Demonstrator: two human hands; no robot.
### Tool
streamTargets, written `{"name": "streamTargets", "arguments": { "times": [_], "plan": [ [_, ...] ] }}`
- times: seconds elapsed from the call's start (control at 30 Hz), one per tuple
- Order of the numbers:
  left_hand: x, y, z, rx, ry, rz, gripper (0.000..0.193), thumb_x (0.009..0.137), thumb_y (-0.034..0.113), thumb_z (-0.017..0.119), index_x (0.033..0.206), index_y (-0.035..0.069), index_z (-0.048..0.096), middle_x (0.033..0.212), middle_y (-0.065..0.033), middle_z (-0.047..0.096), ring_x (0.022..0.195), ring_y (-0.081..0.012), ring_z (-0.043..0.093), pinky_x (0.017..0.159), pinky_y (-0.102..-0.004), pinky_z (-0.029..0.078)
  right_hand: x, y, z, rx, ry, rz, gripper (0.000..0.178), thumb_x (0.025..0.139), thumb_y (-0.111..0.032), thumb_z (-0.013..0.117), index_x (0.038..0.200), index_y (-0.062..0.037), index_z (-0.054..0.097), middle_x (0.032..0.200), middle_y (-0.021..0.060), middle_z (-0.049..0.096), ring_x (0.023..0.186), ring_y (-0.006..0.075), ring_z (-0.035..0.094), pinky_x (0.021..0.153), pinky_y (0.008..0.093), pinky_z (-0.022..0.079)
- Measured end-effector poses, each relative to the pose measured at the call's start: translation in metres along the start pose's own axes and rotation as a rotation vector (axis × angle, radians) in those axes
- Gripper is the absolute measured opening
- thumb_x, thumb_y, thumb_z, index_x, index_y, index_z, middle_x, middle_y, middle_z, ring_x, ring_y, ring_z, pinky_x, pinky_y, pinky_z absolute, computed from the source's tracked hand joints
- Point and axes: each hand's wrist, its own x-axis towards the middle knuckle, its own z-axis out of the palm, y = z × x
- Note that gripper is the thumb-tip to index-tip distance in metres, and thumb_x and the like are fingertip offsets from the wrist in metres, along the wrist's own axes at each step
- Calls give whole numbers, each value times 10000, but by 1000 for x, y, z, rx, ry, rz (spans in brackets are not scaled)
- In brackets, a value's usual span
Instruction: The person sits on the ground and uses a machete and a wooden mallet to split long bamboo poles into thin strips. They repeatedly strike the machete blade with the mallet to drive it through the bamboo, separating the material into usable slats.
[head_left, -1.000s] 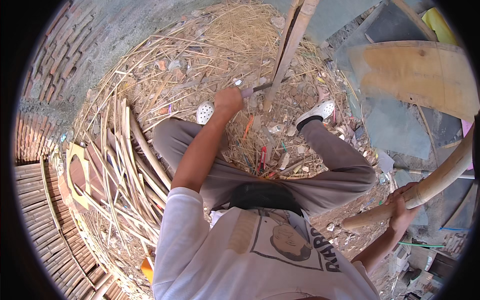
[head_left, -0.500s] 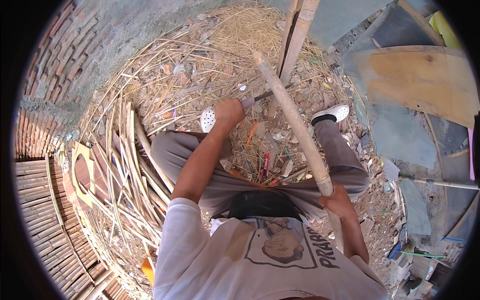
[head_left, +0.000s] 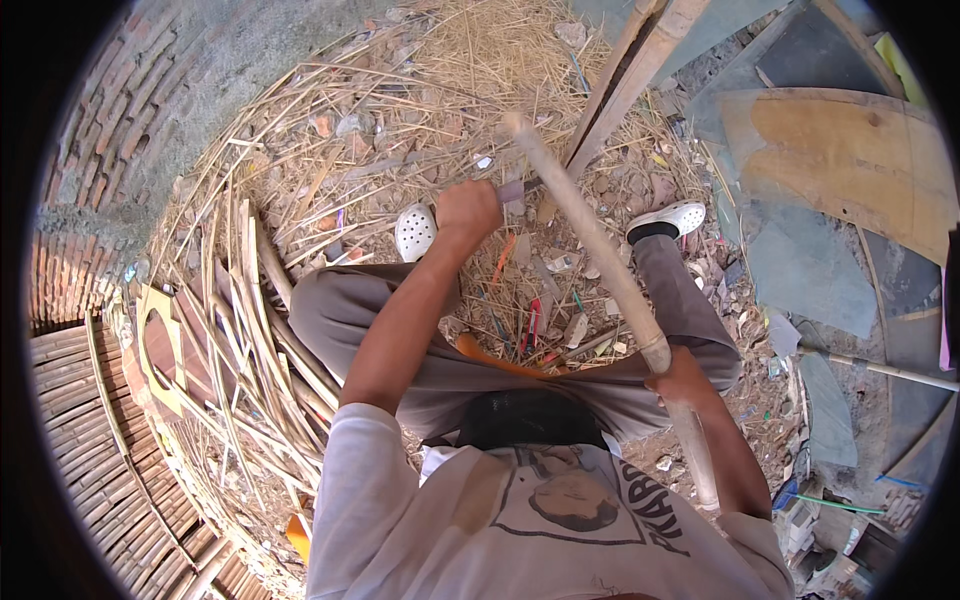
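Observation:
My left hand point(head_left: 468, 213) is closed round the handle of a knife point(head_left: 513, 191). Its dark blade reaches right to a pale bamboo pole point(head_left: 598, 242), which hides most of it; whether the edge touches the pole I cannot tell. The pole slants across in front of me, its far end slightly blurred. My right hand point(head_left: 684, 376) grips it near its lower end, by a node, above my bent right leg. Beyond the pole, a split bamboo post point(head_left: 632, 85) leans with a dark gap along its length.
Split bamboo strips point(head_left: 270, 330) lie heaped at my left, beside a bamboo slat panel point(head_left: 95, 430) and brick wall point(head_left: 120, 120). A red cutter point(head_left: 533, 318) lies among ground litter between my legs. Flat sheets point(head_left: 840, 160) and a thin pole point(head_left: 880, 370) lie on the right.
My left hand and the knife have shifted right, bringing the handle closer to the pole. My right hand is slightly higher in the picture, and the pole's near end now shows below it.

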Motion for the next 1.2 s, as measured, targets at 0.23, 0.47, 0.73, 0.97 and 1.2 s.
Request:
{"name": "streamTargets", "arguments": {
  "times": [0.23, 0.47, 0.73, 0.97, 1.2],
  "plan": [
    [-4, -16, 7, 38, -22, -2, 282, 867, 255, 614, 954, 14, 734, 938, -211, 727, 893, -350, 723, 796, -430, 574, -62, -17, -72, 23, 79, -188, 550, 661, -45, 719, 1187, 54, 593, 895, 128, 666, 729, 201, 652, 676, 322, 533],
    [-14, -45, 38, -24, -48, -41, 347, 823, 320, 673, 1011, 34, 726, 977, -192, 729, 930, -352, 712, 825, -436, 564, -157, -45, -74, 288, 361, -398, 433, 643, 39, 694, 1067, 1, 617, 797, 6, 588, 738, 87, 547, 678, 279, 458],
    [-13, -46, 52, -202, -38, -102, 440, 769, 361, 683, 1043, 18, 713, 1020, -216, 718, 967, -371, 698, 853, -437, 554, -234, -6, -41, 418, 739, -558, 247, 665, 34, 716, 861, -28, 580, 651, -3, 573, 574, 88, 547, 555, 275, 450],
    [-12, -1, -22, -128, 30, 24, 456, 737, 361, 685, 1029, 12, 712, 1003, -232, 714, 970, -380, 693, 842, -449, 551, -236, 68, -30, 604, 1160, -413, 180, 734, -10, 664, 889, -23, 574, 693, 47, 589, 591, 128, 576, 560, 278, 468],
    [66, 70, -61, 2, -62, 232, 413, 713, 323, 684, 997, 24, 716, 996, -224, 713, 942, -379, 693, 834, -450, 548, -132, 126, -16, 801, 1241, -140, 195, 710, -19, 622, 894, 7, 563, 671, 94, 608, 515, 172, 581, 471, 312, 463]
  ]
}}
